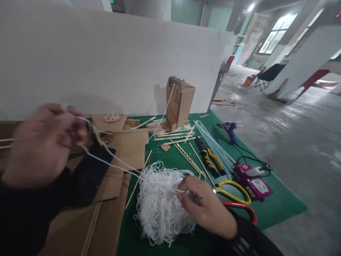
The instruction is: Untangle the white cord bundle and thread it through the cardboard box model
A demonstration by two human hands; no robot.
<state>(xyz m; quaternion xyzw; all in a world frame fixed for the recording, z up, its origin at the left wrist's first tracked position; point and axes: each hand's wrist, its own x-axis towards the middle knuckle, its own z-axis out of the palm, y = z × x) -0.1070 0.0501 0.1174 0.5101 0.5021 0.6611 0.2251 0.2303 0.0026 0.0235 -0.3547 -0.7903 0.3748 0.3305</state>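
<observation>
A large tangled heap of white string lies on the green tabletop in front of me. My left hand, somewhat blurred, is raised over the cardboard on the left, fingers closed on strands that run back to the heap. At the heap's right side, my right hand pinches a strand between thumb and forefinger. Beside and partly beneath that hand are scissors with a yellow and a red handle. Another string hangs from the top of a small upright cardboard box.
Cardboard sheets cover the left of the table. Thin wooden sticks lie around the box. Yellow-black pliers, clear glue sticks, a blue glue gun and a purple power strip sit right. A white panel stands behind.
</observation>
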